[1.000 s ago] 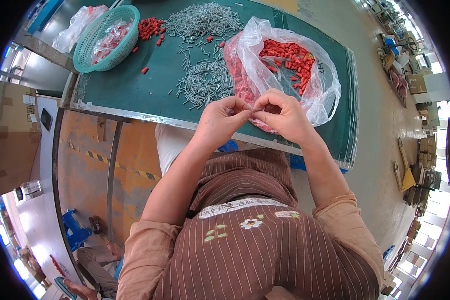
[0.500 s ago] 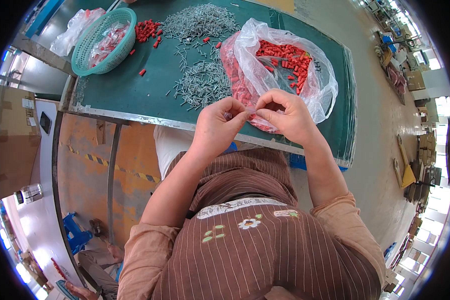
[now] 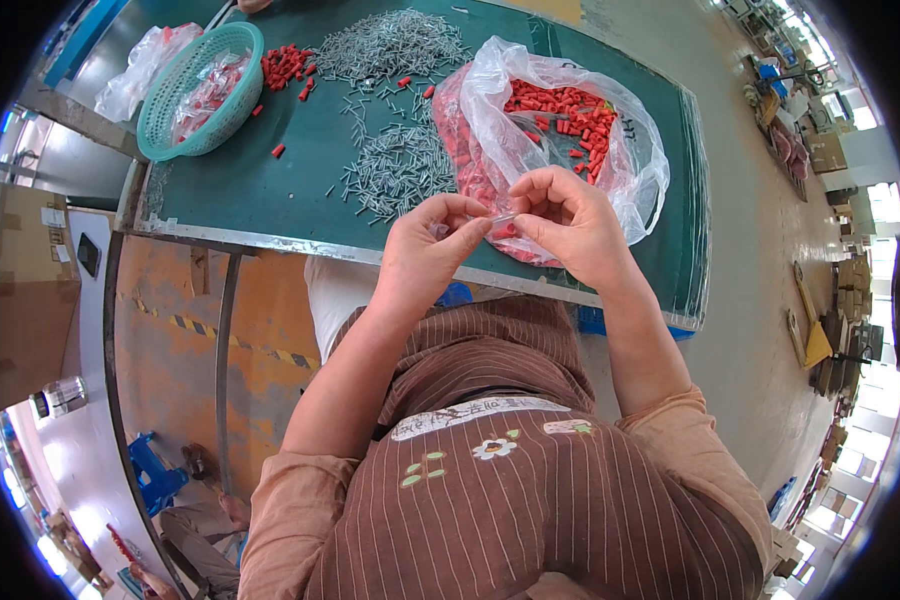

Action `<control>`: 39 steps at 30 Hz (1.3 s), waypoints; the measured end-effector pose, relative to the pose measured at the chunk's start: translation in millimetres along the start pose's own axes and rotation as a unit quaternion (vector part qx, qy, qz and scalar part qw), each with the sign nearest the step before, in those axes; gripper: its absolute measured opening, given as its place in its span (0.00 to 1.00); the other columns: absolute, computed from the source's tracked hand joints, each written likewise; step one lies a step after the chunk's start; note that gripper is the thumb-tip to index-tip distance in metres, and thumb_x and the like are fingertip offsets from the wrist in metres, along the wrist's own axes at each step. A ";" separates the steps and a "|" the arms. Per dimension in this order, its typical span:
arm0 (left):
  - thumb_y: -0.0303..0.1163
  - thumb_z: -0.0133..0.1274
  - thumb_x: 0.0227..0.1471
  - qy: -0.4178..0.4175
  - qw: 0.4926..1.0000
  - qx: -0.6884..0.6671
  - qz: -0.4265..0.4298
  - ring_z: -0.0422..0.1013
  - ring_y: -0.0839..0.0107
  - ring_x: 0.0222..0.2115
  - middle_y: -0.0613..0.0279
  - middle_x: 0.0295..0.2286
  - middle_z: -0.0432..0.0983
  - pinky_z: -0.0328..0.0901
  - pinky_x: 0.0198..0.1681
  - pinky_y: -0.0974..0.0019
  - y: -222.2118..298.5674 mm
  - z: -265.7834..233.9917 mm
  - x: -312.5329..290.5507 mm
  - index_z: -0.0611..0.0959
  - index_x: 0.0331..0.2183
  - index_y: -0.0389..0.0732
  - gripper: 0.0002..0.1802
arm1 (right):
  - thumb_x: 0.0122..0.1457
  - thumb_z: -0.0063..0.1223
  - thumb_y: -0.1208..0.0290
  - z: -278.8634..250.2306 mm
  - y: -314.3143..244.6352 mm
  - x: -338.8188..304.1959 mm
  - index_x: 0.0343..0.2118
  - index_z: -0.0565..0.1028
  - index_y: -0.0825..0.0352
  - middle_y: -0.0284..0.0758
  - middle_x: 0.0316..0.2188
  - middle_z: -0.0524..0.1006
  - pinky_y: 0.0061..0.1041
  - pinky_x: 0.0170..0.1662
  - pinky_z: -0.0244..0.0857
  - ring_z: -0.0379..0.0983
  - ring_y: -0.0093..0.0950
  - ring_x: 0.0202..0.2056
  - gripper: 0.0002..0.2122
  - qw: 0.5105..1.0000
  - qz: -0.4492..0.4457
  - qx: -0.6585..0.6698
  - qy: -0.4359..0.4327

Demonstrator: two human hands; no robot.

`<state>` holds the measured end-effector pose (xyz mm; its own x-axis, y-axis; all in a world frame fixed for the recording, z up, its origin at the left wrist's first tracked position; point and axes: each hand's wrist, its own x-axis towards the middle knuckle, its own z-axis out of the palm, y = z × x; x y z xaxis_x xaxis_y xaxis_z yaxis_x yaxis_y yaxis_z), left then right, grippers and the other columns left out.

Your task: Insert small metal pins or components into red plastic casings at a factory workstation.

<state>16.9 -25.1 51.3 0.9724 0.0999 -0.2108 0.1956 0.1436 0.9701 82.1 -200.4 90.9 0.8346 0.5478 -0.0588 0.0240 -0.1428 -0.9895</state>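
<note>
Near the table's front edge, my left hand (image 3: 430, 245) and my right hand (image 3: 573, 228) pinch a small clear plastic bag (image 3: 503, 217) between thumbs and forefingers. A bit of red shows just under it; whether that lies inside the small bag or behind it I cannot tell. Close beyond my hands stands a large open clear bag (image 3: 491, 100) full of red plastic caps (image 3: 560, 98). To its left a pile of grey metal pins or screws (image 3: 395, 165) is spread on the green table (image 3: 225, 195), with a bigger heap (image 3: 390, 42) behind.
A teal basket (image 3: 150, 120) of small filled clear bags (image 3: 210, 92) stands at the far left, with loose red caps (image 3: 288, 66) beside it. A cardboard box (image 3: 25, 260) and a seated person's leg (image 3: 195, 530) are off to the left. A blue stool (image 3: 155, 475) stands there too.
My two hands have moved slightly apart, and more of the small clear bag shows between them. The view has shifted a little.
</note>
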 end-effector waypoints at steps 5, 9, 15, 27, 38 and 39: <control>0.29 0.59 0.51 0.013 1.000 -0.006 -0.013 0.61 0.87 0.23 0.76 0.21 0.69 0.57 0.25 0.79 0.7 0.6 -2.0 0.82 0.30 0.37 0.06 | 0.56 0.51 0.83 -1.7 7.3 -0.3 0.40 0.73 0.70 0.30 0.33 0.76 0.13 0.27 0.65 0.77 0.18 0.35 0.08 1.000 -0.013 -0.003 0.011; 0.28 0.59 0.50 0.023 1.000 -0.007 -0.009 0.60 0.88 0.22 0.77 0.20 0.69 0.56 0.24 0.80 1.2 1.9 -2.3 0.81 0.30 0.37 0.06 | 0.55 0.52 0.83 0.1 5.2 -1.2 0.39 0.73 0.69 0.29 0.31 0.76 0.13 0.29 0.66 0.75 0.16 0.33 0.08 0.999 -0.012 0.039 0.012; 0.28 0.59 0.50 0.032 0.999 0.008 -0.011 0.60 0.88 0.21 0.76 0.20 0.69 0.56 0.24 0.80 5.0 5.5 -1.9 0.82 0.30 0.36 0.06 | 0.54 0.52 0.83 -0.8 9.1 -1.5 0.38 0.74 0.68 0.26 0.27 0.73 0.14 0.31 0.66 0.71 0.13 0.28 0.09 0.999 -0.022 0.038 0.010; 0.31 0.59 0.51 -0.006 0.999 0.033 -0.011 0.61 0.87 0.21 0.75 0.21 0.71 0.57 0.23 0.79 11.3 8.5 3.7 0.83 0.32 0.36 0.08 | 0.54 0.53 0.83 -0.6 8.4 -2.0 0.37 0.73 0.68 0.30 0.32 0.75 0.17 0.32 0.69 0.74 0.18 0.30 0.08 0.996 0.014 0.092 0.011; 0.31 0.55 0.56 -0.084 0.983 -0.109 -0.124 0.51 0.87 0.14 0.75 0.16 0.62 0.46 0.17 0.77 -4.1 19.5 0.6 0.78 0.40 0.35 0.11 | 0.55 0.56 0.79 -6.2 28.6 2.5 0.37 0.72 0.66 0.29 0.29 0.75 0.18 0.31 0.68 0.71 0.18 0.29 0.07 0.944 0.054 0.298 0.133; 0.31 0.55 0.56 -0.085 0.983 -0.110 -0.124 0.51 0.87 0.14 0.75 0.16 0.62 0.46 0.17 0.77 -3.9 21.5 0.8 0.78 0.40 0.35 0.11 | 0.54 0.57 0.80 -8.3 30.3 1.6 0.36 0.73 0.66 0.29 0.30 0.75 0.18 0.32 0.68 0.71 0.18 0.30 0.08 0.943 0.053 0.302 0.131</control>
<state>19.6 -46.7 49.8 0.9092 -0.1289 -0.3960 0.4152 0.3530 0.8384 88.7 -210.8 61.9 0.9235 0.3241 -0.2054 -0.3198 0.3541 -0.8788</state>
